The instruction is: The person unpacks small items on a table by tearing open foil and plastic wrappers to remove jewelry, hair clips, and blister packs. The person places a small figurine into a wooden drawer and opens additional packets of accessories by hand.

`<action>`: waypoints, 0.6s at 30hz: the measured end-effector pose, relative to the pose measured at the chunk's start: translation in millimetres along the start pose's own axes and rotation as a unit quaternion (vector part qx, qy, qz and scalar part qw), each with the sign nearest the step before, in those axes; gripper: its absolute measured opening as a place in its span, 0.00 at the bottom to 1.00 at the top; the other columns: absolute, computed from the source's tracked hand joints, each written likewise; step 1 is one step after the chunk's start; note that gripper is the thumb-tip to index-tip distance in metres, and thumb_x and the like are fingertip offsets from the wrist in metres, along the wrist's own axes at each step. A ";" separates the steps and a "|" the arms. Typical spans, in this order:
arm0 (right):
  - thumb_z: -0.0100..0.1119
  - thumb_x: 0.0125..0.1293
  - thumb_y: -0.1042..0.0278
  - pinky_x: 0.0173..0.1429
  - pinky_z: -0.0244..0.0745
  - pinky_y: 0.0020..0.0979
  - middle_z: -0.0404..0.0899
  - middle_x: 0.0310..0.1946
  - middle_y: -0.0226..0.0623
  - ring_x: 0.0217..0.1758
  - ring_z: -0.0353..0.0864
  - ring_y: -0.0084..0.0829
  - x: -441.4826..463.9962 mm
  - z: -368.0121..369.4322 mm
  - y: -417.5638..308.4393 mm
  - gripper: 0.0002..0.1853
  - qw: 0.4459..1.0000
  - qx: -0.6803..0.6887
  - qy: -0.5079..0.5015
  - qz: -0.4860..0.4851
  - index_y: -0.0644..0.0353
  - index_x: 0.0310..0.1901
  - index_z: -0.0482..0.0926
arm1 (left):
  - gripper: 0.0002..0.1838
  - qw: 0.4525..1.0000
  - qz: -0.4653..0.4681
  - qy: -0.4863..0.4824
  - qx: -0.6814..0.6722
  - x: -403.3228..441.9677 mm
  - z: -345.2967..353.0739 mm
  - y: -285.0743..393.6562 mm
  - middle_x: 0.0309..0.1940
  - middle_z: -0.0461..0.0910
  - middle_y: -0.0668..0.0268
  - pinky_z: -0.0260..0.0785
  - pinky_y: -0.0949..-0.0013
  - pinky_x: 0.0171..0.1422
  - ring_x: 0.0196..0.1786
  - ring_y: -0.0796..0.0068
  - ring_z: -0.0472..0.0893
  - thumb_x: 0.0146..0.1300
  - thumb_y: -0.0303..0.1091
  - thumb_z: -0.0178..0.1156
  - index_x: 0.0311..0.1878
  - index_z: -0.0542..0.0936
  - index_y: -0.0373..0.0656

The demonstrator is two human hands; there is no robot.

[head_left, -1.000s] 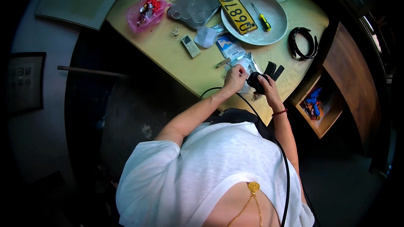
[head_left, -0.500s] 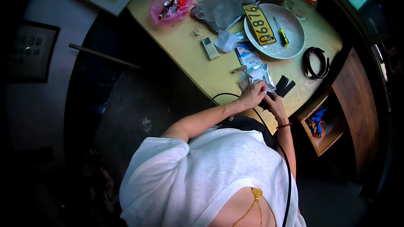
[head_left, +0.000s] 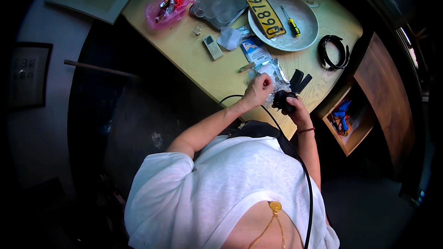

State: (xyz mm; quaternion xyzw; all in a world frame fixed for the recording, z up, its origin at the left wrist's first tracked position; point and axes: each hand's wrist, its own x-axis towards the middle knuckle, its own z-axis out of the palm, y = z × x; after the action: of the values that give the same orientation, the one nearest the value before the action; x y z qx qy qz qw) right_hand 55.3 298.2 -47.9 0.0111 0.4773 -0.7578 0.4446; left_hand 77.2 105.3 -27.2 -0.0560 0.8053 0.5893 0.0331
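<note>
Near the table's front edge, my right hand (head_left: 300,110) is wrapped round a small black object (head_left: 283,101), rounded and lumpy, whose kind I cannot make out. To its left, apart from the object, my left hand (head_left: 259,91) is closed with thumb and fingertips together. Whatever it pinches, if anything, is too small to see. An opened silver foil packet (head_left: 275,70) lies just beyond both hands. Two flat black strips (head_left: 300,81) rest on the table right of the packet. A black cable (head_left: 230,96) runs past my left wrist.
A white basin (head_left: 308,37) bears a yellow number plate (head_left: 266,17) and a screwdriver (head_left: 294,27). Nearby are a remote control (head_left: 212,47), a blue-and-white packet (head_left: 255,50), a pink bag (head_left: 161,14), a tray with glasses (head_left: 219,11) and a coiled black belt (head_left: 333,52). An open drawer (head_left: 348,122) stands at right.
My hands have drawn apart, the left one moving off to the left. The black object in my right hand now shows more fully. The whole view has shifted slightly.
</note>
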 end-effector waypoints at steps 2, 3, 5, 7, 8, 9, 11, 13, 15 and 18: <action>0.55 0.53 0.52 0.36 0.71 0.25 0.74 0.48 0.42 0.45 0.77 0.33 -0.7 -1.3 1.5 0.26 0.998 0.063 -0.011 -0.013 0.63 0.50 0.70 | 0.08 0.993 -0.024 0.107 0.033 3.0 -8.1 -18.2 0.22 0.71 0.69 0.64 0.74 0.31 0.25 0.81 0.70 0.54 0.30 0.59 0.30 0.71 0.37; 0.54 0.54 0.51 0.37 0.71 0.27 0.74 0.48 0.43 0.46 0.76 0.36 1.7 0.1 1.7 0.27 0.992 0.120 -0.010 -0.035 0.63 0.50 0.70 | 0.07 0.990 -0.007 0.140 0.015 5.6 -8.4 -44.3 0.23 0.71 0.69 0.65 0.75 0.28 0.24 0.81 0.69 0.54 0.29 0.59 0.31 0.71 0.38; 0.52 0.55 0.49 0.41 0.71 0.33 0.73 0.49 0.43 0.51 0.73 0.42 9.2 -3.9 2.3 0.29 0.978 0.198 -0.026 -0.059 0.64 0.52 0.69 | 0.07 0.984 -0.077 0.148 -0.062 5.8 -12.4 -53.3 0.24 0.71 0.69 0.64 0.77 0.26 0.24 0.81 0.70 0.54 0.29 0.59 0.31 0.71 0.39; 0.54 0.55 0.50 0.42 0.71 0.31 0.73 0.50 0.43 0.51 0.73 0.42 17.3 -10.3 6.8 0.29 0.969 0.237 -0.019 -0.062 0.63 0.53 0.68 | 0.08 0.959 -0.174 0.143 -0.174 6.6 -18.0 -64.3 0.24 0.71 0.69 0.64 0.80 0.21 0.24 0.81 0.71 0.55 0.31 0.60 0.33 0.72 0.39; 0.55 0.55 0.51 0.42 0.71 0.31 0.72 0.50 0.43 0.52 0.73 0.43 22.0 -9.4 5.3 0.29 0.965 0.254 -0.023 -0.064 0.63 0.54 0.68 | 0.08 0.958 -0.171 0.153 -0.172 11.2 -17.5 -68.9 0.24 0.71 0.69 0.64 0.80 0.21 0.24 0.81 0.71 0.55 0.31 0.60 0.33 0.72 0.39; 0.56 0.55 0.51 0.43 0.71 0.30 0.72 0.51 0.44 0.52 0.73 0.42 27.2 -8.2 4.2 0.30 0.963 0.260 -0.014 -0.073 0.62 0.55 0.67 | 0.12 0.946 -0.194 0.088 -0.245 16.7 -18.4 -70.3 0.27 0.71 0.67 0.66 0.79 0.24 0.25 0.79 0.72 0.55 0.34 0.61 0.37 0.72 0.39; 0.56 0.55 0.51 0.44 0.72 0.30 0.71 0.52 0.44 0.53 0.72 0.43 33.0 10.8 -11.1 0.30 0.963 0.248 -0.006 -0.105 0.62 0.55 0.67 | 0.16 0.925 -0.208 0.028 -0.317 24.1 -29.9 -62.4 0.29 0.72 0.66 0.67 0.78 0.26 0.26 0.78 0.73 0.55 0.37 0.62 0.42 0.72 0.38; 0.56 0.56 0.51 0.44 0.72 0.31 0.71 0.52 0.44 0.53 0.72 0.43 44.6 18.6 -19.7 0.30 0.964 0.230 0.019 -0.133 0.62 0.55 0.66 | 0.26 0.957 -0.197 0.036 -0.209 31.3 -51.1 -37.3 0.36 0.72 0.62 0.70 0.74 0.33 0.31 0.74 0.75 0.55 0.44 0.62 0.51 0.69 0.36; 0.57 0.56 0.51 0.45 0.72 0.32 0.70 0.52 0.45 0.54 0.71 0.45 62.8 23.2 -25.9 0.30 0.960 0.226 0.023 -0.162 0.63 0.55 0.66 | 0.29 0.988 -0.104 0.055 -0.095 56.6 -98.3 -64.1 0.40 0.71 0.60 0.71 0.72 0.36 0.33 0.73 0.76 0.55 0.45 0.62 0.53 0.67 0.35; 0.58 0.55 0.52 0.48 0.73 0.33 0.68 0.54 0.50 0.55 0.70 0.46 98.4 55.5 -33.1 0.31 0.952 0.236 0.055 -0.187 0.64 0.56 0.65 | 0.29 0.989 0.001 0.140 0.055 99.9 -195.3 -101.6 0.46 0.72 0.54 0.71 0.68 0.40 0.36 0.69 0.79 0.55 0.44 0.61 0.53 0.68 0.35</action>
State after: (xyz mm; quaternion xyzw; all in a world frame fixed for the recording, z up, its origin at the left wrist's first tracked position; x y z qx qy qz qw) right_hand -4.2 197.1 -37.5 0.0682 0.3022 -0.9166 0.2529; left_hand -6.2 -116.3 -75.9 -0.1358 0.8330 0.5307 -0.0774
